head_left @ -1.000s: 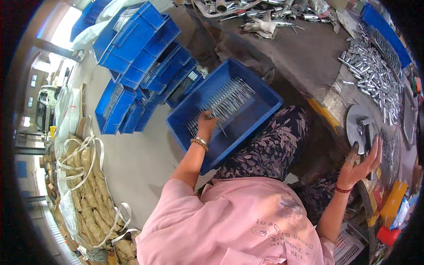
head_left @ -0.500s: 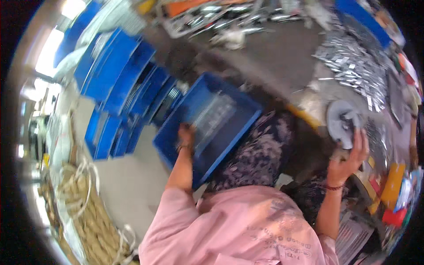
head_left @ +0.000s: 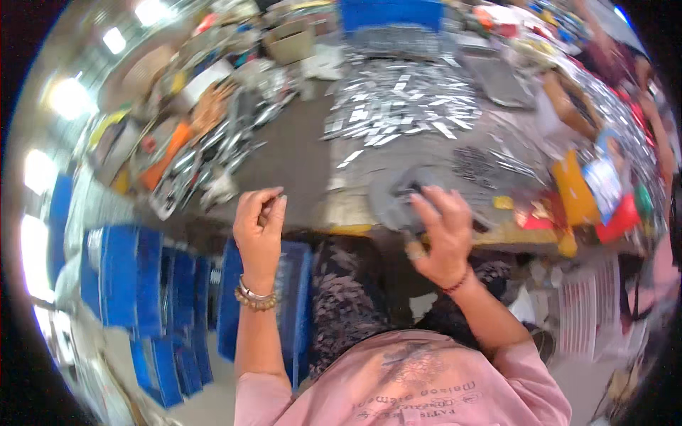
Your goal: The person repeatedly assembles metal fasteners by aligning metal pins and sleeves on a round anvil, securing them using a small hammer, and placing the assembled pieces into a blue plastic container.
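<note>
My left hand is raised above the table's near edge. Its fingers are curled in against the thumb, and whatever they may hold is hidden or too small to name. Over the right side of a round grey disc is my right hand, its fingers apart and nothing visibly gripped. Small dark parts sit on the disc, partly behind the fingers and blurred. Beyond the disc lies a wide pile of shiny flat metal strips. A blue crate stands below my left forearm, beside my legs.
More blue crates are stacked at the left. Mixed metal pieces and an orange item lie on the table's left. A blue bin stands at the back. Yellow and red packets lie at the right.
My left hand has come up out of the blue crate to above the table edge, its fingers curled. My right hand stays by the disc. The view has swung round toward the table.
</note>
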{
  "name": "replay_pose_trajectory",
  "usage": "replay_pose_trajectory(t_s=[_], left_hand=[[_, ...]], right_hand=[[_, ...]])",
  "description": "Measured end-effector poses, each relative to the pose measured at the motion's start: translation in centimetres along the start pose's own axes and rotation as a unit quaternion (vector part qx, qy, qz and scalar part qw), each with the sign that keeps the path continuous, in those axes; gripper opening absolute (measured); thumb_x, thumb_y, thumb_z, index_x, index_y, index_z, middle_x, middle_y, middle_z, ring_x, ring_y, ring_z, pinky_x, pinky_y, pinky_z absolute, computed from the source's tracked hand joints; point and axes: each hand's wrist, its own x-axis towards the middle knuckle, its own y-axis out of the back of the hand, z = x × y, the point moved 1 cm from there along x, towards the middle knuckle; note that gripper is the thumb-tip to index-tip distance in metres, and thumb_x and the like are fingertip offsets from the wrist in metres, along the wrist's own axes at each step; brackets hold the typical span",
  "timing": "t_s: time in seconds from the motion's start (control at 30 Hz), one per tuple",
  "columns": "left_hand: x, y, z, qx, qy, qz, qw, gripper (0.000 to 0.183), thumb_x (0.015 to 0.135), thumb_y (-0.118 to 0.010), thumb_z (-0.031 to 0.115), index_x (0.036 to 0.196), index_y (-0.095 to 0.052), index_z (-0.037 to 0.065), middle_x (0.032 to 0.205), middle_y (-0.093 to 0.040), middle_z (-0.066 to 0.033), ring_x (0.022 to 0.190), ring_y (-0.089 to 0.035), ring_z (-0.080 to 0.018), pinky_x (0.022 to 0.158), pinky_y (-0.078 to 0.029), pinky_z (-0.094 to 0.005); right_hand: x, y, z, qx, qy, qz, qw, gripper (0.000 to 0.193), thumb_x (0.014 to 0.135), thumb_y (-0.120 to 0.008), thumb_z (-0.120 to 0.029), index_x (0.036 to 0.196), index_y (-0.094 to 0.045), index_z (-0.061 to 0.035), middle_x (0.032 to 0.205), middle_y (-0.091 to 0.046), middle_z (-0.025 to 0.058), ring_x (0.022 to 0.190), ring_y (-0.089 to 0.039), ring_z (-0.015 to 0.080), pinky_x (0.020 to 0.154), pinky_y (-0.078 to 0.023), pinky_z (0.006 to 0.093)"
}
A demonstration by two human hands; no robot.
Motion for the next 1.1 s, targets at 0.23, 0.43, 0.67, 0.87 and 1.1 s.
replay_pose_trajectory(t_s=[0.23, 0.43, 0.67, 0.87, 1.1], left_hand=[[5.7, -10.7, 0.1, 0.125, -0.089, -0.182, 0.971, 0.028, 0.095, -0.075, 0.013, 0.122, -0.072, 0.007, 0.109, -0.066, -0.011, 0.092, -0.067, -0.0286, 0.082, -0.055, -0.041], [6.6, -12.3, -0.5, 0.176, -0.123, -0.207, 0.955, 0.022, 0.093, -0.074, 0.012, 0.113, -0.071, 0.008, 0.113, -0.066, -0.0146, 0.105, -0.067, -0.0386, 0.087, -0.055, -0.0496], [6.0, -11.5, 0.6, 0.164, -0.134, -0.201, 0.956, 0.016, 0.094, -0.074, 0.012, 0.107, -0.07, 0.004, 0.103, -0.067, -0.0158, 0.097, -0.069, -0.0364, 0.082, -0.054, -0.046], [3.1, -10.9, 2.2, -0.231, 0.19, -0.181, 0.937, 0.02, 0.101, -0.069, 0.007, 0.121, -0.067, 0.002, 0.104, -0.068, -0.0053, 0.078, -0.069, -0.0137, 0.066, -0.058, -0.0288], [0.1, -10.9, 5.8, -0.28, 0.182, -0.278, 0.901, 0.016, 0.098, -0.074, 0.004, 0.113, -0.069, 0.001, 0.1, -0.068, -0.0022, 0.07, -0.064, -0.0072, 0.059, -0.05, -0.0213]], right_hand=[[-0.2, 1.0, 0.9, 0.123, -0.012, 0.002, 0.992, 0.059, 0.077, -0.081, -0.011, 0.135, -0.071, -0.0111, 0.139, -0.066, 0.0125, 0.132, -0.061, 0.0338, 0.114, -0.044, 0.0536], [1.5, 7.5, 5.0, 0.048, -0.088, -0.013, 0.995, 0.049, 0.077, -0.079, -0.007, 0.125, -0.072, -0.0092, 0.121, -0.07, 0.0138, 0.116, -0.067, 0.0354, 0.1, -0.054, 0.0463], [3.6, 8.4, 17.9, -0.253, -0.12, -0.031, 0.959, 0.031, 0.082, -0.071, -0.009, 0.113, -0.075, -0.0089, 0.112, -0.071, 0.0135, 0.108, -0.07, 0.0365, 0.097, -0.053, 0.0459], [2.5, 8.0, 19.1, -0.327, -0.111, -0.179, 0.921, 0.012, 0.086, -0.067, -0.009, 0.088, -0.079, -0.0083, 0.098, -0.073, 0.0124, 0.101, -0.073, 0.0348, 0.091, -0.056, 0.0464], [3.1, 8.8, 16.8, -0.26, -0.091, -0.119, 0.954, 0.013, 0.088, -0.066, -0.007, 0.094, -0.077, -0.0111, 0.1, -0.068, 0.0111, 0.103, -0.071, 0.0326, 0.088, -0.059, 0.0467]])
